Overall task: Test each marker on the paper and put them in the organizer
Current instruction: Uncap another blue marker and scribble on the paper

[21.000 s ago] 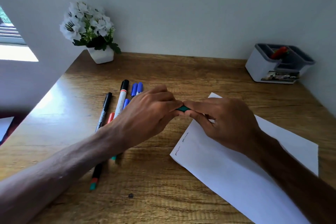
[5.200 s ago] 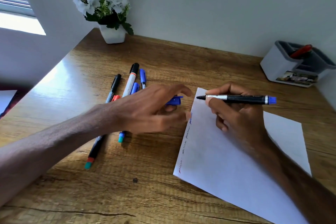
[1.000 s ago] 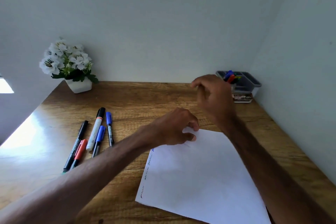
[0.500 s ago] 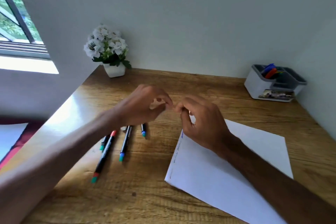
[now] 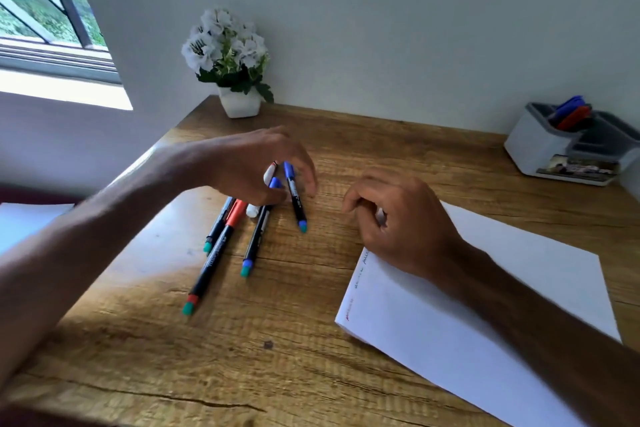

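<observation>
Step in hand, by our judgement: choosing which of the loose markers (image 5: 258,236) to test next.
Left hand (image 5: 256,166): left of the paper (image 5: 485,305), fingers curved down over the markers' far ends; whether it pinches one we cannot tell. The next move calls for lifting one clear and uncapping it.
Right hand (image 5: 405,222): over the paper's far left corner, loosely curled, holding nothing.
Organizer (image 5: 533,149): beyond the paper's right side, blue and red markers inside.
</observation>
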